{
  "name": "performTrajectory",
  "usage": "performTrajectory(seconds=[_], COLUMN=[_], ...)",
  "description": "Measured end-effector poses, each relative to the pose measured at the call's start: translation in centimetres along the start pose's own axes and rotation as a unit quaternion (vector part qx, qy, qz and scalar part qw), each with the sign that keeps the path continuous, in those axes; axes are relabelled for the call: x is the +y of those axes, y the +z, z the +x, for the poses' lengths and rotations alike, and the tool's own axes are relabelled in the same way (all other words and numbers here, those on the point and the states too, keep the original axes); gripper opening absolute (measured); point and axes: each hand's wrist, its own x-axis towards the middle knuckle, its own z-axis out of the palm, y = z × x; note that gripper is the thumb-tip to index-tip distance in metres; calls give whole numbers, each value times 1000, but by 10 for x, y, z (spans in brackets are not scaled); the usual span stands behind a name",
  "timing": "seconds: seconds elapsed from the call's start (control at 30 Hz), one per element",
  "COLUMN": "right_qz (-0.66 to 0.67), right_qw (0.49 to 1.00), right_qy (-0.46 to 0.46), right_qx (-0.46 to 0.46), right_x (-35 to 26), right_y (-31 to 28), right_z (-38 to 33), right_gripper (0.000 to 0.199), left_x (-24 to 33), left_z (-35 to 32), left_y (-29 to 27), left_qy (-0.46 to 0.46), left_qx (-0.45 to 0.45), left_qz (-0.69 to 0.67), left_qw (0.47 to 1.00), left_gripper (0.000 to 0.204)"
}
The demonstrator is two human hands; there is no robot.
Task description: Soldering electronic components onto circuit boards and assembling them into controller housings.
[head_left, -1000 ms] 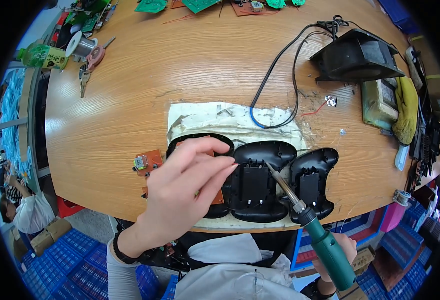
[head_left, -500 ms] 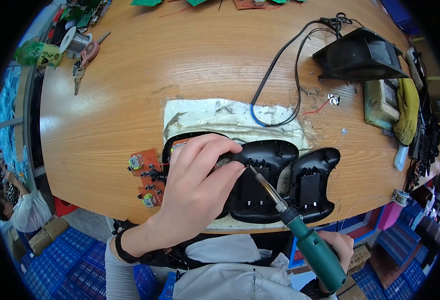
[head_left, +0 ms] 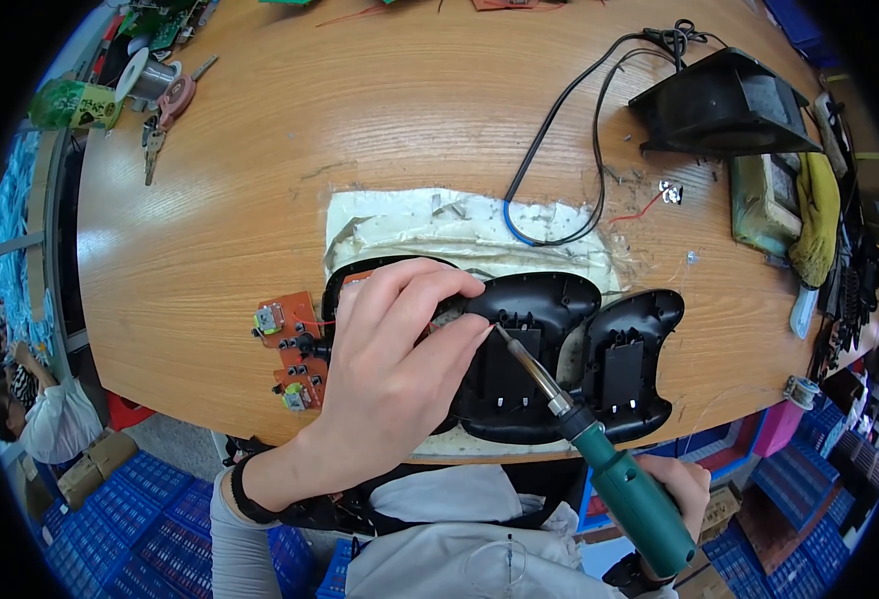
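My left hand (head_left: 395, 364) rests on a black plastic controller shell (head_left: 534, 339) at the table's near edge, its fingertips pressing the shell's upper rim. My right hand (head_left: 684, 489), low at the right, grips a green-handled soldering iron (head_left: 629, 489). The iron's metal tip touches the shell just beside my left fingertips. A second black shell half (head_left: 624, 359) lies right of the first. Small orange circuit boards (head_left: 290, 349) with red wires lie left of my left hand, partly hidden under it.
A worn white mat (head_left: 459, 230) covers the wooden table (head_left: 260, 170) behind the shells. A black box with a looping cable (head_left: 724, 100) stands at back right beside a yellow cloth (head_left: 819, 215). Keys and a solder reel (head_left: 155, 85) lie at far left. Another person (head_left: 35, 419) sits below left.
My left hand slid down and left over the shell, and the iron's tip moved up to the shell's rim by my fingertips. The view has drawn closer.
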Motion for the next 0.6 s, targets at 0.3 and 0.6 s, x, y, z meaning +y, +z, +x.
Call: performTrajectory(seconds=[0.3, 0.6], right_qz=[-51, -108], right_qw=[993, 992], right_qy=[104, 68], right_qx=[-6, -20], right_x=[-35, -41], right_y=[-4, -13], right_z=[6, 2], right_gripper=[24, 30], left_x=[-1, 0], left_z=[-1, 0], left_y=[-1, 0], left_qy=[-1, 7], left_qx=[-6, -7], left_qz=[6, -3], left_qw=[1000, 1000], left_gripper=[13, 13])
